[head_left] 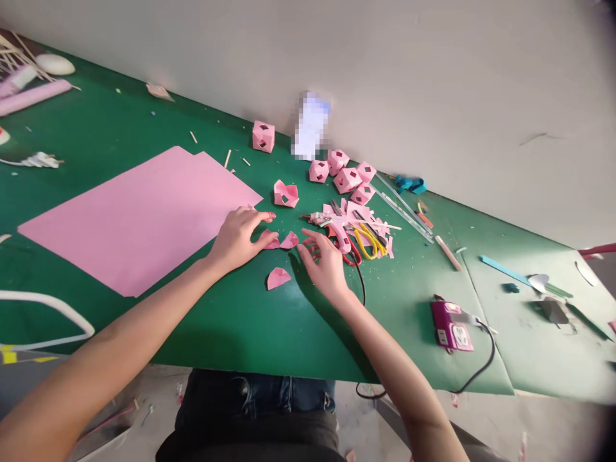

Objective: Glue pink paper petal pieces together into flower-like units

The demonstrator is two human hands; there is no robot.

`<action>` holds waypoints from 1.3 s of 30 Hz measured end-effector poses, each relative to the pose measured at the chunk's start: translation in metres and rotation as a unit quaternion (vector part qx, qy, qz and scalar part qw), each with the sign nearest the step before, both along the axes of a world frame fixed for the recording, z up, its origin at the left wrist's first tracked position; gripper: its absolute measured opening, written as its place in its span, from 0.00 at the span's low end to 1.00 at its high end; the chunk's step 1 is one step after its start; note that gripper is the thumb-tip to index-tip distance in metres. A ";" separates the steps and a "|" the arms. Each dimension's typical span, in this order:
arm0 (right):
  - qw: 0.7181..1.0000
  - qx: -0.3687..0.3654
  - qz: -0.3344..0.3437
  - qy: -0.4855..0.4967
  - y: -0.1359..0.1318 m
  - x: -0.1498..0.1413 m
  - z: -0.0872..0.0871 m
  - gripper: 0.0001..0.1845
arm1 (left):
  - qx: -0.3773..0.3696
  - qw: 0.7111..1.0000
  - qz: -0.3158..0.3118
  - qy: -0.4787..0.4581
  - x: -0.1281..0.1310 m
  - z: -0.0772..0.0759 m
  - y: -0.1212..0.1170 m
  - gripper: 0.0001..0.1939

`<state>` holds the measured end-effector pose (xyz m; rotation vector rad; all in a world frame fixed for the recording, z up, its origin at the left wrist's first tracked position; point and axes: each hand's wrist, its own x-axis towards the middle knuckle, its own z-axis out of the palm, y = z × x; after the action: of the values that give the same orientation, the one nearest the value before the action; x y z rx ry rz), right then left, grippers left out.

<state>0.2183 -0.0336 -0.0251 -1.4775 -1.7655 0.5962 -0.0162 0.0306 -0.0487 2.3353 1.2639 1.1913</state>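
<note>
- Pale pink rod (36, 98) at far left, slanting up to the right beside a smooth white egg-shaped object (55, 63).
- Large flat pink paper sheets (139, 221) on the glossy green tabletop (216, 333), overlapping; their long axis runs from near left to far right.
- Left hand (235, 239): thumb and forefinger parted, the thumb tip at the left lobe of the folded paper; I cannot tell whether it grips.
- Closed pink paper cube with dark cut-outs (263, 137), by the wall.
- Small two-lobed folded pink paper (289, 241) between the hands – long axis side to side, peaks pointing away from the person; whether the lobes join is unclear.
- Half-round pink paper piece (278, 278), nearer the person, and an open-topped pink paper cup (285, 194) beyond.
- Upright phone-like screen (312, 125), blurred into blocks, its writing unreadable.
- Right hand (327, 263): fingers loosely curled and apart, tips just beside the right lobe – contact is unclear.
- Faceted pink paper balls (347, 180), clustered beyond the pink glue gun (343, 239) and yellow-handled scissors (369, 246).
- Purple power socket block (451, 326), a plug in its upper side.
</note>
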 end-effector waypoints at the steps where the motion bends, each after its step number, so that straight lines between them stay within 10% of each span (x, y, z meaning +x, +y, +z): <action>1: 1.000 0.006 0.001 0.001 -0.001 -0.002 -0.007 0.19 | 0.014 1.000 -0.007 0.018 0.001 -0.001 -0.002 0.14; 14: 0.995 0.089 0.029 0.044 -0.009 -0.004 -0.022 0.09 | 0.074 0.996 0.047 0.001 0.006 0.004 -0.015 0.09; 24: 0.982 0.163 0.089 0.014 -0.014 -0.009 -0.016 0.17 | -0.205 0.951 -0.017 -0.232 0.043 0.029 -0.041 0.17; 30: 0.985 0.048 0.030 0.163 -0.023 -0.021 -0.001 0.10 | -0.035 0.992 0.012 -0.117 0.035 0.022 -0.037 0.10; 34: 0.885 -0.209 0.050 0.413 -0.020 -0.021 0.010 0.29 | 0.178 0.983 -0.035 -0.031 0.024 0.019 -0.033 0.11; 37: 0.764 -0.352 0.122 0.527 -0.014 -0.017 0.015 0.35 | 0.165 0.985 -0.039 -0.027 0.018 0.019 -0.035 0.12; 39: 0.731 -0.372 0.125 0.558 -0.012 -0.015 0.017 0.32 | 0.134 0.990 -0.041 -0.034 0.018 0.019 -0.038 0.10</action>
<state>0.2035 -0.0458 -0.0084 -0.8663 -0.7079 1.9974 0.0015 -0.0073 -0.0296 2.4769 1.0306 1.4810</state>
